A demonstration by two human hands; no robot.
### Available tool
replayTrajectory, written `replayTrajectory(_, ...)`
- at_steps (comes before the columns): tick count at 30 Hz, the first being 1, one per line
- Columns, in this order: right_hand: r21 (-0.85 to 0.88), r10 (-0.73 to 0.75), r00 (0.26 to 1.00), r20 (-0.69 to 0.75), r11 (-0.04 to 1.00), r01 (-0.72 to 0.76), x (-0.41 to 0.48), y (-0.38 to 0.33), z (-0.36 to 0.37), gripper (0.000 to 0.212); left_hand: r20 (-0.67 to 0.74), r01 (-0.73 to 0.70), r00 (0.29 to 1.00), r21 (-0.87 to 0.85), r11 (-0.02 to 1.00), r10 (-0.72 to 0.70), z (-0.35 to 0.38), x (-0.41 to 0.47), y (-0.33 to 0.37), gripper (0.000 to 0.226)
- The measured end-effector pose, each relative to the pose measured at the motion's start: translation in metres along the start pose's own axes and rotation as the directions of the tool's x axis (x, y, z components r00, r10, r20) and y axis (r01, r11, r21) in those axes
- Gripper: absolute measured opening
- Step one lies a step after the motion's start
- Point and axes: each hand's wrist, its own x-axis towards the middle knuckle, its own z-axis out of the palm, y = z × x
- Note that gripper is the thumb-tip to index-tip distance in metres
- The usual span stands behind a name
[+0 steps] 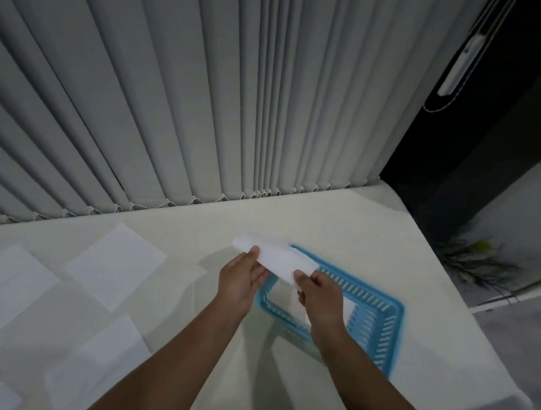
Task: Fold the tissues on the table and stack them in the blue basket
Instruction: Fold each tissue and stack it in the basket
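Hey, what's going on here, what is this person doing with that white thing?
A person is holding a folded tissue with both hands just above a blue basket on the table. The left hand holds its left end and the right hand pinches its right end. Something white seems to lie inside the basket, though it is hard to tell. Several unfolded tissues lie flat on the table to the left.
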Motion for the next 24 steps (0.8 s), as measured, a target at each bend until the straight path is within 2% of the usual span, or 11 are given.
replayTrajectory(6,-0.061,-0.017,0.992,-0.121,0.998,0.010,-0.001,0.025,-0.053,0.034,0.016,-0.018,1.000,0.138,0.990,0.016,0.008,-0.004,-0.022,0.021)
replayTrajectory(8,-0.092,-0.013,0.986,-0.167,0.996,-0.002,-0.001,0.032,-0.067,0.032,-0.003,-0.037,0.999,0.279,0.960,0.040,0.008,-0.005,-0.027,0.016)
replayTrajectory(10,-0.114,0.000,0.983,-0.186,0.993,-0.021,0.000,0.039,-0.078,0.030,-0.044,-0.069,0.994,0.475,0.877,0.103,0.003,-0.003,-0.030,0.014)
replayTrajectory(12,-0.143,0.022,0.984,-0.178,0.989,-0.048,0.000,0.047,-0.087,0.028,-0.005,-0.130,0.984,0.668,0.733,0.179,-0.005,0.000,-0.031,0.015)
replayTrajectory(16,-0.184,0.067,0.981,-0.183,0.978,-0.101,-0.003,0.061,-0.093,0.018,0.110,-0.214,0.959,0.886,0.410,0.263,-0.020,0.005,-0.026,0.024)
replayTrajectory(20,-0.152,0.106,0.965,-0.241,0.978,-0.146,-0.006,0.065,-0.091,0.020,0.283,-0.312,0.907,0.949,0.044,0.311,-0.027,0.024,-0.023,0.030)
replayTrajectory(24,-0.108,0.113,0.953,-0.280,0.983,-0.148,-0.002,0.066,-0.094,0.016,0.316,-0.252,0.926,0.925,-0.284,0.207,-0.020,0.025,-0.024,0.038)
